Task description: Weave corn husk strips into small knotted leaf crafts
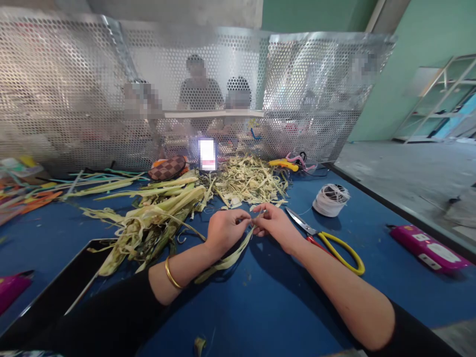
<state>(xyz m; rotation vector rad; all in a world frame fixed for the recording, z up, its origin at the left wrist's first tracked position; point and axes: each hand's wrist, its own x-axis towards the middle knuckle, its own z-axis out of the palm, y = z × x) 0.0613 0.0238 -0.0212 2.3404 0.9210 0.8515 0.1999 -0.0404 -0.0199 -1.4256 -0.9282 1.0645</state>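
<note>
My left hand (227,229) and my right hand (275,225) meet above the blue table, fingertips pinched together. Between them is the top of a pale green dried husk strip (235,257), whose loose end hangs back under my left wrist. Fine thread may also be at my fingertips, but it is too small to be sure. To the right of my right hand lie scissors (320,237) with red and yellow handles, blades partly apart. Beyond them stands a spool of white string (330,201), a thin strand trailing from it towards my hands.
A husk bundle (159,218) lies left, partly over a black tray (70,277). Shredded husk (253,178) is heaped ahead, beside a yellow-handled tool (284,164) and a checkered pouch (168,168). A magenta packet (427,248) rests right. Behind a perforated metal screen (312,89) are people.
</note>
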